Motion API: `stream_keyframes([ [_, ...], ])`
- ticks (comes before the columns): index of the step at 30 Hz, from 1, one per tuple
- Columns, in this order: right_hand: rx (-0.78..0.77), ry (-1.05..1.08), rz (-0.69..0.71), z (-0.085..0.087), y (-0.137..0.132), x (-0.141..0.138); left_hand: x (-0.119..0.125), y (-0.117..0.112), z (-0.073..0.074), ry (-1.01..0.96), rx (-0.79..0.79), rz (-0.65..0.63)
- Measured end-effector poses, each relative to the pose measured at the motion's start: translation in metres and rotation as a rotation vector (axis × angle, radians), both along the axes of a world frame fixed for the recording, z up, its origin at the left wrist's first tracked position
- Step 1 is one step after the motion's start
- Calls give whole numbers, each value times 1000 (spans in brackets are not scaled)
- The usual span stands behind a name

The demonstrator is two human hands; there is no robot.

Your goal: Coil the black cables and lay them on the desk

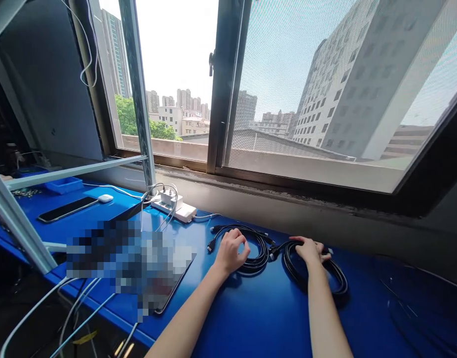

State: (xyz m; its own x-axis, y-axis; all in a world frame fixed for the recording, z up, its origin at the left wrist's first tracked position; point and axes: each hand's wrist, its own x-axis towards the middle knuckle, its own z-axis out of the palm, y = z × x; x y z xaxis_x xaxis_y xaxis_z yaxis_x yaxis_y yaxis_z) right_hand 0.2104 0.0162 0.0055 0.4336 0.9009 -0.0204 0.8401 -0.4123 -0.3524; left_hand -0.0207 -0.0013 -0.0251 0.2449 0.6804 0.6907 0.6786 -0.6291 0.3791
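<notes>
Two coils of black cable lie side by side on the blue tabletop [258, 313]. Over the edge of the left cable coil [265, 252] is my left hand [231, 251], its fingers curled in and the thumb bent towards the index finger. Whatever is in that pinch is hidden. Dark plugs with pale tips lie by this coil, at its left end and between the two coils. My right hand [310, 249] is on the far part of the right cable coil [340, 283], fingers bent over the loops; the fingertips are partly hidden.
A white power strip [186, 213] with a plugged-in adapter stands near the windowsill. To the left are a phone [68, 209], a white earbud case [105, 198], a blue tray [64, 185] and a metal frame post [18, 219]. Blurred items lie on the left part of the table.
</notes>
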Motion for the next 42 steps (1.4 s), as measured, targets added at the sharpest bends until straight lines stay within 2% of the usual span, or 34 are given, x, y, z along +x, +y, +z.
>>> stream_keyframes([
  [8, 63, 53, -76, -5, 2, -7, 0, 2, 2, 46, -1, -5],
  [12, 89, 96, -119, 1, -3, -9, 0, 2, 5, 31, 3, 9],
  [19, 169, 151, -188, 30, -13, -14, 1, 2, 3, 60, -32, 6],
  [26, 326, 150, -270, 70, -33, 0, 3, 1, 3, 88, -52, -30],
  [33, 595, 98, -352, 112, -68, 9, 3, 0, 1, 94, 14, -40],
  [37, 955, 191, -422, 132, -82, 3, 2, 1, 0, 83, 43, -14],
  [40, 1177, 263, -336, 136, -86, 2, 1, 2, -1, 79, 43, 1],
  [42, 1301, 206, -182, 136, -87, 2, 1, 2, -2, 82, 37, 8],
])
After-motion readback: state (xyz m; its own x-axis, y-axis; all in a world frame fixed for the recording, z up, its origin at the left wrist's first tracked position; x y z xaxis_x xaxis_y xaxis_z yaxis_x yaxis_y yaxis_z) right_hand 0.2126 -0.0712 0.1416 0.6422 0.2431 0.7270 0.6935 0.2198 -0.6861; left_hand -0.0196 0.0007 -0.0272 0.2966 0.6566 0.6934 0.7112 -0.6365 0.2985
